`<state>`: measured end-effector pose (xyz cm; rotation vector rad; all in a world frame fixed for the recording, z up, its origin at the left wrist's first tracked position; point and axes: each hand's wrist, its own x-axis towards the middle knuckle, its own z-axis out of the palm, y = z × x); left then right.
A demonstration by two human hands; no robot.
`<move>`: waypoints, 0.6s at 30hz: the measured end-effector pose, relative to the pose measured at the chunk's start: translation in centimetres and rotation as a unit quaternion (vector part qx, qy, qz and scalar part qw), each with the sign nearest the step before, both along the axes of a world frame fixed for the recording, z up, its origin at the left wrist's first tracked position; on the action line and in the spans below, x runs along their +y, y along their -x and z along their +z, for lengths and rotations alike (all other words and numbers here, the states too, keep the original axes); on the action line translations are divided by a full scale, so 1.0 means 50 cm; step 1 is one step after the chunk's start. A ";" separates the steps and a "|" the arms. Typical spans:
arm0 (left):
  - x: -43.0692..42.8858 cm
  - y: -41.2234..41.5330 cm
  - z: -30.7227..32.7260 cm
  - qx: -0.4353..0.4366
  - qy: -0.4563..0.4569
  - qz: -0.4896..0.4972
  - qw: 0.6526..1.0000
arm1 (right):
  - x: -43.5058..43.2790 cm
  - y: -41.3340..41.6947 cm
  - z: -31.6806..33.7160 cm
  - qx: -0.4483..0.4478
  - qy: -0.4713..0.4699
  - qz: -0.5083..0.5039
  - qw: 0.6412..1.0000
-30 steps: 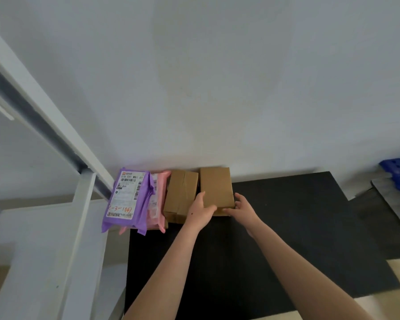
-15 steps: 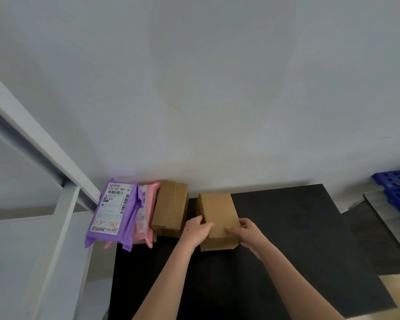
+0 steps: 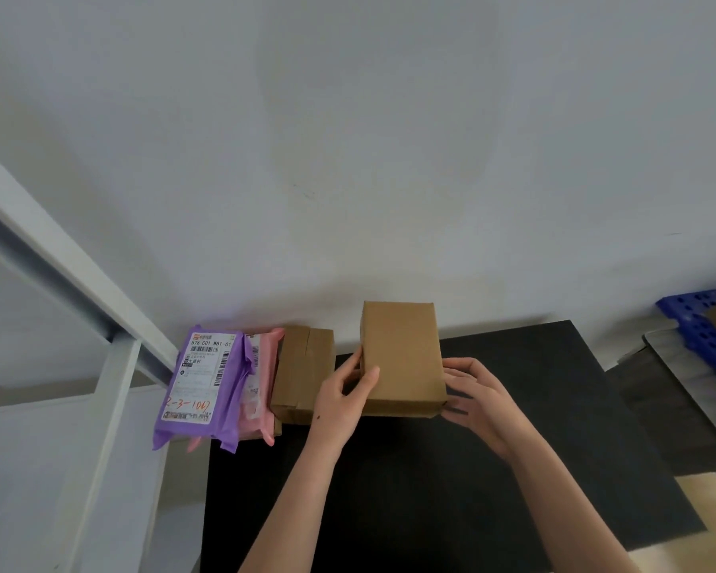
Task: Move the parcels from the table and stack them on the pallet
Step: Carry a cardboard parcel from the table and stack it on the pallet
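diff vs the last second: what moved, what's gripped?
The plain cardboard box left its spot beside the taped box. The left hand and right hand, a second ago at its near end, now grip its sides, drew it toward the person and appear to lift it off the black table. The purple mailer, pink mailer and taped box stayed put.

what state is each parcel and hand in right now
plain box: held above the table
left hand: grips the box's left edge
right hand: grips its right edge
taped box: lying on the table
pink mailer: lying beside taped box
purple mailer: label up, overhanging table edge
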<state>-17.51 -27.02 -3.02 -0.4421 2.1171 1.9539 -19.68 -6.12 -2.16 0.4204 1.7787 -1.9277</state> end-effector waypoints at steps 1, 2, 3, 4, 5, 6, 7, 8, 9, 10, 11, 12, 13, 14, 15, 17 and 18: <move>-0.005 0.000 0.009 0.000 -0.018 0.005 1.000 | 0.001 -0.006 0.007 0.011 0.000 0.006 1.000; -0.010 -0.001 0.018 -0.005 -0.045 0.011 0.999 | 0.001 -0.012 0.012 0.022 0.003 0.010 1.000; -0.013 -0.003 0.027 -0.012 -0.076 0.017 0.997 | 0.000 -0.019 0.019 0.031 0.007 0.009 0.999; -0.014 -0.005 0.033 -0.021 -0.100 0.020 0.995 | -0.002 -0.027 0.023 0.036 0.013 0.005 0.999; -0.013 -0.010 0.037 -0.029 -0.119 0.020 0.992 | -0.004 -0.034 0.025 0.034 0.020 -0.004 0.999; -0.010 -0.016 0.039 -0.041 -0.134 0.022 0.990 | -0.003 -0.042 0.025 0.028 0.026 -0.013 0.999; -0.008 -0.024 0.036 -0.056 -0.144 0.025 0.988 | -0.003 -0.051 0.027 0.022 0.027 -0.016 0.999; -0.006 -0.034 0.031 -0.069 -0.153 0.025 0.985 | -0.002 -0.060 0.027 0.017 0.020 -0.012 1.000; -0.006 -0.043 0.023 -0.078 -0.161 0.022 0.984 | -0.001 -0.068 0.027 0.016 0.006 -0.009 1.000; -0.006 -0.051 0.014 -0.084 -0.169 0.017 0.982 | -0.001 -0.078 0.026 0.019 -0.014 -0.009 1.000; -0.008 -0.059 0.003 -0.088 -0.170 0.013 0.981 | -0.001 -0.088 0.025 0.026 -0.046 -0.015 0.998; -0.010 -0.066 -0.007 -0.091 -0.165 0.009 0.982 | -0.003 -0.097 0.022 0.036 -0.088 -0.024 0.995; -0.011 -0.072 -0.018 -0.095 -0.157 0.006 0.983 | -0.005 -0.107 0.019 0.048 -0.127 -0.031 0.990; -0.010 -0.078 -0.026 -0.098 -0.147 0.004 0.984 | -0.008 -0.116 0.015 0.059 -0.155 -0.037 0.986; -0.008 -0.083 -0.031 -0.101 -0.138 0.003 0.985 | -0.012 -0.126 0.010 0.070 -0.171 -0.042 0.982; -0.001 -0.092 -0.040 -0.107 -0.123 -0.006 0.987 | -0.020 -0.152 0.000 0.091 -0.188 -0.057 0.976; 0.004 -0.096 -0.041 -0.109 -0.112 -0.012 0.988 | -0.022 -0.166 -0.005 0.102 -0.195 -0.065 0.973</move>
